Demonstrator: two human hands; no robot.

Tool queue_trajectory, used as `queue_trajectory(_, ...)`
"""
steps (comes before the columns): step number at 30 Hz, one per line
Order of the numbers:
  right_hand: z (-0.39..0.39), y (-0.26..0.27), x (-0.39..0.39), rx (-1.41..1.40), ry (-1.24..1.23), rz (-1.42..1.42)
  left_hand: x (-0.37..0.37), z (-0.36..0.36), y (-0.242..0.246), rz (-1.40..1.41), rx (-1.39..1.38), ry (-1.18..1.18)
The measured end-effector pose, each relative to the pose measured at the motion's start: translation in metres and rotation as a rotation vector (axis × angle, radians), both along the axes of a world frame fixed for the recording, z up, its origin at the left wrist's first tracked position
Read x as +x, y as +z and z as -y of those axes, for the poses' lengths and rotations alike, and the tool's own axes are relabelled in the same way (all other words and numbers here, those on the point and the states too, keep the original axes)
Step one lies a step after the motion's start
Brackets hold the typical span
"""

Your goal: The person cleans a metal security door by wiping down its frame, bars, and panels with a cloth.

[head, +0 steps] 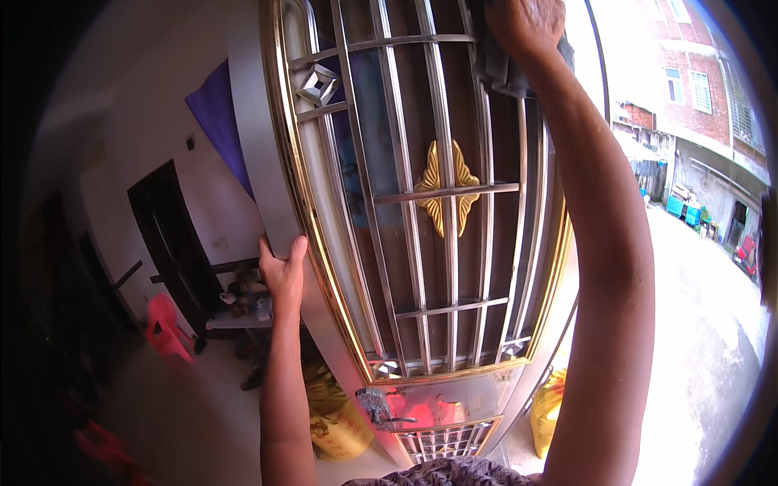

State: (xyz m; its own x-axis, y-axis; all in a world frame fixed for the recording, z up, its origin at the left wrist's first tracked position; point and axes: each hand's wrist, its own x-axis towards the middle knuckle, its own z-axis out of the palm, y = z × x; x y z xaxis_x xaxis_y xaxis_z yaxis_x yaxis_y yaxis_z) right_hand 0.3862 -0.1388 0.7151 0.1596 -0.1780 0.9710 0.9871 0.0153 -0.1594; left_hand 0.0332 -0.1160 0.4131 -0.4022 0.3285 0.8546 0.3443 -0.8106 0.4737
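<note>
Before me stands a metal door [450, 401] with upright bars and a gold-coloured frame. My left hand [283, 273] grips the door's left edge, its thumb on the near face. At the top right, my right hand [530, 23] presses a dark grey cloth [503, 68] against the bars; the top of the hand is cut off by the picture's edge. A gold leaf-shaped ornament [433, 188] sits amid the bars, and a silver diamond-shaped one [318, 85] is at upper left. Below the barred panel is a lever door handle [378, 408].
Left of the door lies a dim room with a pink plastic chair [164, 328], a cluttered table [237, 323] and a purple cloth [222, 121]. Yellow sacks [340, 428] stand behind the door's foot. A bright paved yard [699, 316] and brick building [693, 54] show at right.
</note>
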Motion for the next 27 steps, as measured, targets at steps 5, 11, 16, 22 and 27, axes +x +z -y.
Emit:
queue_trajectory(5,-0.011,0.055,-0.004,0.082,0.012,-0.012,-0.006,0.001,-0.003,-0.029,-0.009,-0.001)
queue_trajectory(11,-0.012,0.037,-0.008,0.059,-0.005,0.005,-0.003,0.006,-0.002,-0.018,0.001,0.007)
queue_trajectory(16,0.0,-0.017,0.0,-0.013,0.06,0.03,0.002,0.01,0.002,-0.034,-0.011,0.075)
queue_trajectory(22,-0.01,-0.122,0.024,0.099,0.105,0.16,0.003,0.003,0.0,-0.018,-0.002,0.07)
queue_trajectory(27,-0.003,-0.228,0.02,-0.052,0.143,0.139,-0.001,0.001,-0.002,-0.027,-0.014,0.045)
